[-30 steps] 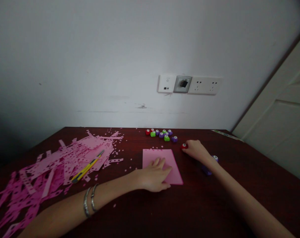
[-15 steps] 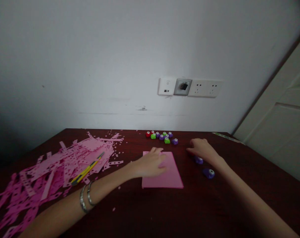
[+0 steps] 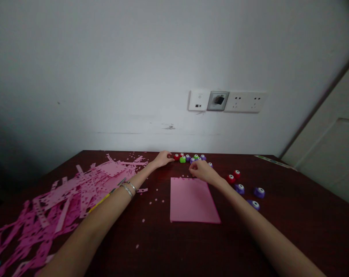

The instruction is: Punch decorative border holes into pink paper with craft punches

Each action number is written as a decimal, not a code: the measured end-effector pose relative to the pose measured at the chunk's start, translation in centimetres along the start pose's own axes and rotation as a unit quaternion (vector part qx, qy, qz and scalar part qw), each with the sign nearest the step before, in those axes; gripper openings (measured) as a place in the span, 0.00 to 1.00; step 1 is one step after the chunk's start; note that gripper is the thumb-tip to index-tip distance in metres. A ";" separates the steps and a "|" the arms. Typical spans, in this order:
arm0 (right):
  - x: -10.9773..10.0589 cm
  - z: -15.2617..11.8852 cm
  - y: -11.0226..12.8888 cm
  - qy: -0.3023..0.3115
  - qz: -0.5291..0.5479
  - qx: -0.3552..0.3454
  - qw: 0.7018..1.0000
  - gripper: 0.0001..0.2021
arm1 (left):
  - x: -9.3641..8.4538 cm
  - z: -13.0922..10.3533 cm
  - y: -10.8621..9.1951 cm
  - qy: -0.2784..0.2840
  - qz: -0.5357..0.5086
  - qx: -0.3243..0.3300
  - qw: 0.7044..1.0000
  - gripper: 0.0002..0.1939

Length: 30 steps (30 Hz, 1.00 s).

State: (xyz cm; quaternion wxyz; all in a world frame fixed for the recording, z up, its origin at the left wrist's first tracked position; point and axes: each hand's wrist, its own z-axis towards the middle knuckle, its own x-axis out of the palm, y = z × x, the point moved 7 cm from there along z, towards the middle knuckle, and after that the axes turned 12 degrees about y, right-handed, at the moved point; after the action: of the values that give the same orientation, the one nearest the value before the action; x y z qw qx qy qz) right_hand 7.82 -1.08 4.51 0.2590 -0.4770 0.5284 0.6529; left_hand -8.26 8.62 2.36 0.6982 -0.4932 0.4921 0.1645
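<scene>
My left hand (image 3: pixel 164 158) reaches to the back of the table, thumb and fingers apart, just left of a red craft punch (image 3: pixel 176 157). I cannot tell whether they touch. My right hand (image 3: pixel 202 170) is over the far right corner of a pink sheet of paper (image 3: pixel 193 202), its fingers curled together; what they hold, if anything, is hidden. Small pink paper bits (image 3: pixel 183 177) lie along the sheet's far edge. Beyond my right hand, it partly hides the row of punches, among them a green punch (image 3: pixel 182 159) and a purple punch (image 3: pixel 210 164).
Punched pink paper strips (image 3: pixel 65 192) are heaped on the left, with a yellow cutter knife (image 3: pixel 99 202) partly behind my left arm. Red punches (image 3: pixel 230 178) and purple punches (image 3: pixel 259 192) stand right of the sheet. Sockets (image 3: pixel 245 102) are on the wall behind.
My left hand has left the pink sheet for the punches at the back. My right hand has moved left to the sheet's far corner, and red punches now show at the right.
</scene>
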 end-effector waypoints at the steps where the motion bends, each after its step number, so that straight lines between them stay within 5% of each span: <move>1: 0.3 0.2 -0.2 0.002 0.005 -0.003 1.000 0.09 | 0.2 0.2 0.0 0.004 0.001 0.005 1.000 0.16; 20: -0.4 -0.3 -1.2 -0.014 0.018 0.006 1.000 0.09 | 0.4 1.0 -0.7 -0.003 -0.028 0.022 0.999 0.14; 30: -2.5 -0.9 -0.2 -0.095 0.062 -0.096 0.989 0.11 | 0.1 -2.4 -6.7 0.025 -0.098 0.133 0.986 0.15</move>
State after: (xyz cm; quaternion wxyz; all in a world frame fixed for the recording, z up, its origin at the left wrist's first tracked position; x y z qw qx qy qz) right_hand 9.35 -1.41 6.70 0.2200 -0.4023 0.4644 0.7577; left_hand -4.69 3.50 5.78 0.7578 -0.4458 0.4762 0.0153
